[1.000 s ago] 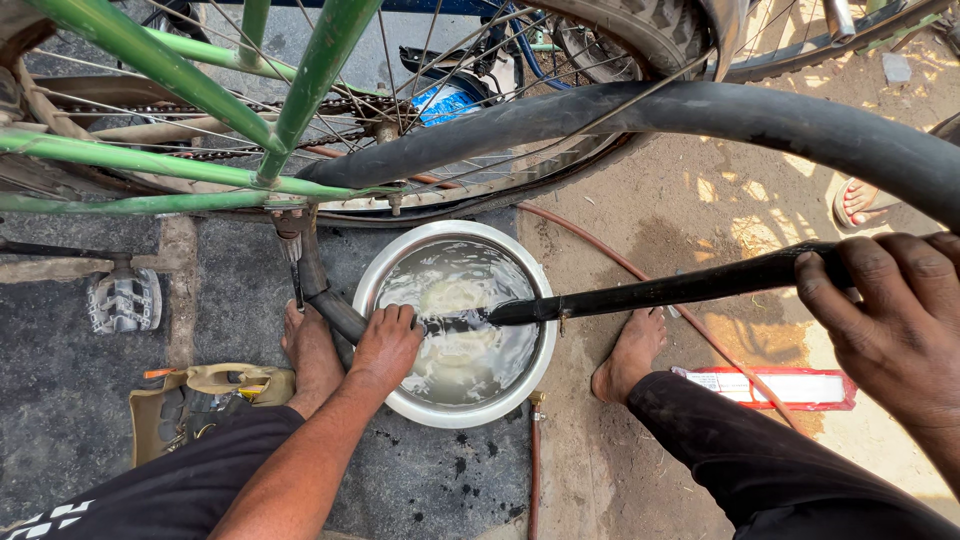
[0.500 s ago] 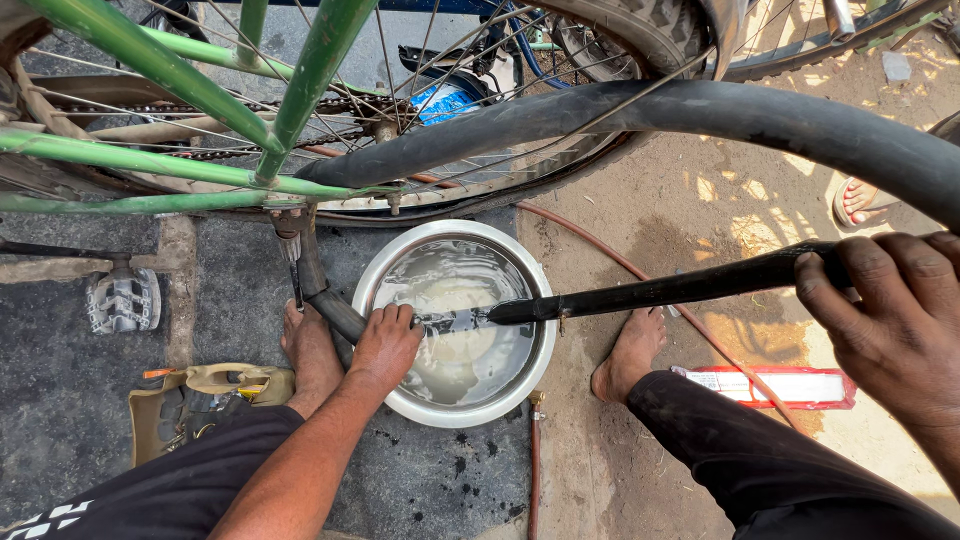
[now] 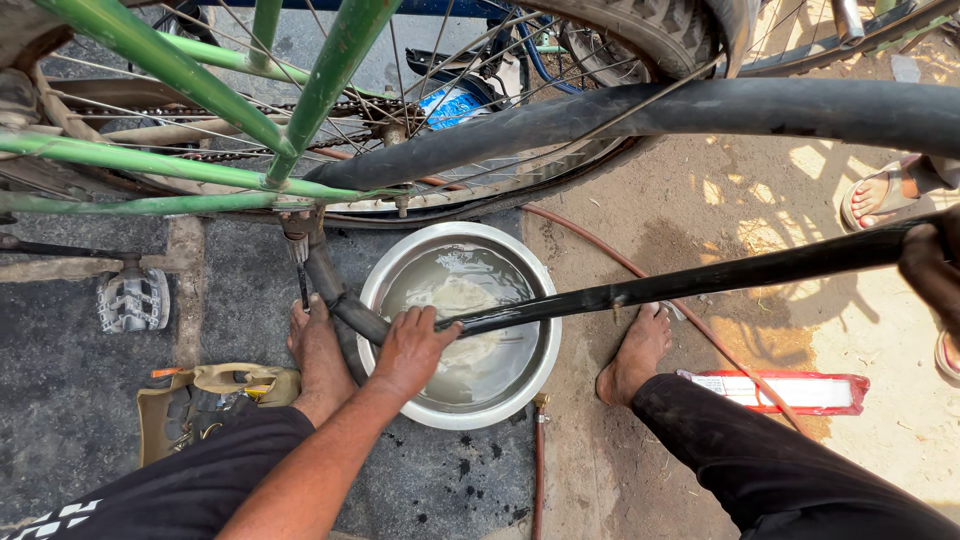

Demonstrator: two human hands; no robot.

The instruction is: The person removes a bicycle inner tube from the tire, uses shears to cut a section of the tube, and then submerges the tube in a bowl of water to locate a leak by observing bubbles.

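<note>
Steel basin [image 3: 545,330] of water sits on cracked asphalt [image 3: 80,390] beside dirt.

The right hand [image 3: 935,270] is cut off by the frame's right edge.

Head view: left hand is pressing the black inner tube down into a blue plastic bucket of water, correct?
Not quite. In the head view the left hand presses the black inner tube into a round metal basin of water, not a blue plastic bucket.
</note>
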